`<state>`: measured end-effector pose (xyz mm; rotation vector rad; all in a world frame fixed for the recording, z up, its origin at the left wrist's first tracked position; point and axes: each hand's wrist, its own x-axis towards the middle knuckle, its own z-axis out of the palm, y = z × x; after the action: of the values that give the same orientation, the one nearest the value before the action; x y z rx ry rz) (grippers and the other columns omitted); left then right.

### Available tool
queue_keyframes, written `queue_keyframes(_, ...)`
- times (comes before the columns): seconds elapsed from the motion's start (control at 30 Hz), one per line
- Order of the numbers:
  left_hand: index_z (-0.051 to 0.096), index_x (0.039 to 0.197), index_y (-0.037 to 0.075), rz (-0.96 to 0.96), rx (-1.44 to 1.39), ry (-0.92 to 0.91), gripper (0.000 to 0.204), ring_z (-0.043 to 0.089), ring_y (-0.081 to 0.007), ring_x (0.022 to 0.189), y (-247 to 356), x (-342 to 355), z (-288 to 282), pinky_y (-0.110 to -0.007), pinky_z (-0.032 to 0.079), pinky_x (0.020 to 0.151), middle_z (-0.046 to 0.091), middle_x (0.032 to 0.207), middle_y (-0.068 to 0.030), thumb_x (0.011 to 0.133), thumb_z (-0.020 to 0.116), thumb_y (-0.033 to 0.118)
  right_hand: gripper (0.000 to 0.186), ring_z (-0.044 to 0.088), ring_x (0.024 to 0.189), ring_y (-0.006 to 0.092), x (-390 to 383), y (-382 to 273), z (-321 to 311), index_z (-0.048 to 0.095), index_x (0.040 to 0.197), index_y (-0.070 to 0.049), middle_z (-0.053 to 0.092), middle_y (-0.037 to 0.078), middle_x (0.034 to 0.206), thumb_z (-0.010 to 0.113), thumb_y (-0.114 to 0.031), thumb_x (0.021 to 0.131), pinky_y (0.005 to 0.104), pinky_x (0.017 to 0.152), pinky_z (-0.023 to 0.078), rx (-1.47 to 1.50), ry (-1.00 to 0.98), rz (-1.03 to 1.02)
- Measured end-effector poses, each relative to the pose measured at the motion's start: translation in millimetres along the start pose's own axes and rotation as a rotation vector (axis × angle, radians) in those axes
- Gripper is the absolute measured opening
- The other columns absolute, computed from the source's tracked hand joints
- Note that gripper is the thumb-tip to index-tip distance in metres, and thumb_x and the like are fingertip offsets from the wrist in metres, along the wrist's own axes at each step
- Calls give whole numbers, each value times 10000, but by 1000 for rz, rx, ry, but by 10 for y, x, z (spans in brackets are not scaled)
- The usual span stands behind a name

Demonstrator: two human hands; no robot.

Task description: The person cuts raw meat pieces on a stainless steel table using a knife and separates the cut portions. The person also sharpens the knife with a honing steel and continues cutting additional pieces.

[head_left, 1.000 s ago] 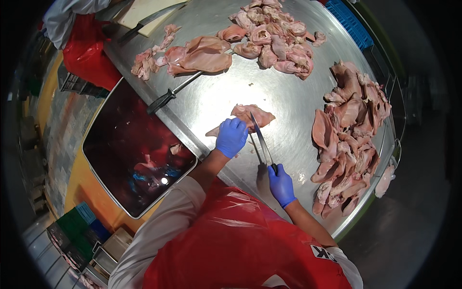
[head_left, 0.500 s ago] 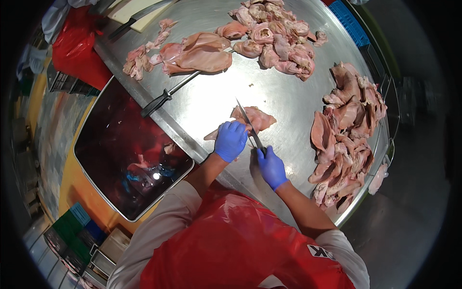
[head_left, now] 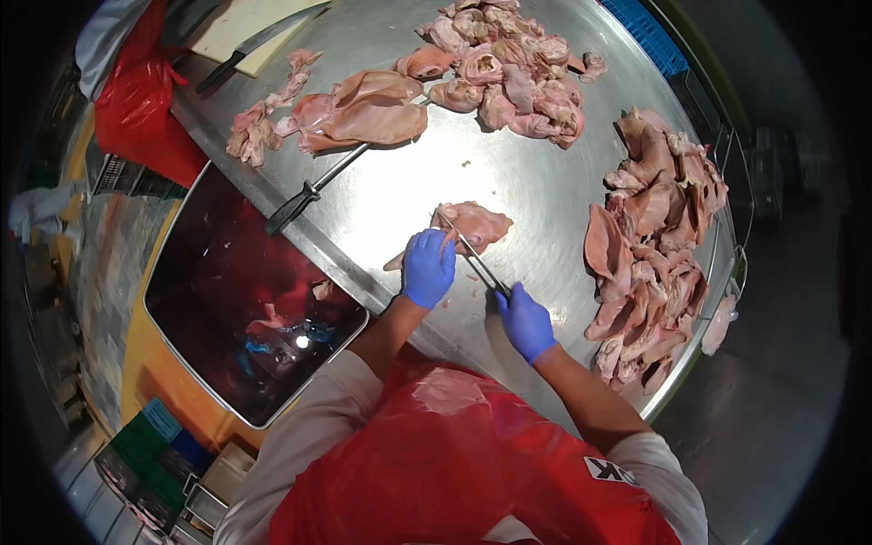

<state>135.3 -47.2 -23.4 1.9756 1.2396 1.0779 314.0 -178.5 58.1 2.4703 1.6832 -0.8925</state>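
My right hand (head_left: pixel 527 323), in a blue glove, is closed round the black handle of a narrow knife (head_left: pixel 480 263). Its blade points up and left, and the tip lies over a pale pink piece of raw meat (head_left: pixel 483 227) with skin. My left hand (head_left: pixel 429 269), gloved alike, presses down on the left part of that piece with its fingers bent round an edge. A thin pointed end sticks out left of the glove. What lies under the left palm is hidden. The meat rests on a shiny metal table (head_left: pixel 545 236).
A honing steel (head_left: pixel 292 207) with a black handle lies on the left. Behind it are large ear-shaped pieces (head_left: pixel 372 109) and a heap of meat (head_left: pixel 518 77); another heap (head_left: pixel 649 245) lies right. A dark-red tub (head_left: pixel 218 272) stands lower left. A second knife (head_left: pixel 263 41) rests on a white board (head_left: pixel 218 32).
The knife has drawn back toward me and its tip now lies on the meat rather than beyond it. My right hand moved slightly right and nearer. The left still presses the meat.
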Motion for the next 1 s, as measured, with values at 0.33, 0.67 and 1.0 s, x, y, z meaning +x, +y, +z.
queue_keyframes(0.33, 659, 1121, -2, -296, -185, 103, 215, 643, -390, 959, -85, 18, -21, -469, 504, 828, 660, 1035, -206, 1015, 550, 150, 370, 682, 828, 479, 143, -158, -136, 531, 1091, -35, 703, 264, 916, 515, -401, 1042, 554, 747, 538, 87, -70, -43)
queue_keyframes(0.67, 664, 1101, 69, 172, 147, -254, 313, 530, -367, 1170, 206, -266, -521, -522, 438, 969, 572, 1218, -151, 866, 745, 260, 389, 683, 853, 471, -461, 421, -151, 553, 1090, -47, 709, 256, 934, 522, -430, 1032, 551, 773, 533, 34, -108, 29)
queue_keyframes(1.0, 699, 1095, 84, -392, 672, -659, 490, 643, -364, 1109, 448, 207, -402, -483, 485, 963, 667, 1179, -195, 804, 797, 466, 375, 682, 921, 451, -531, 558, 65, 586, 1098, -65, 715, 234, 1005, 534, -428, 1020, 528, 820, 530, 181, -63, 39)
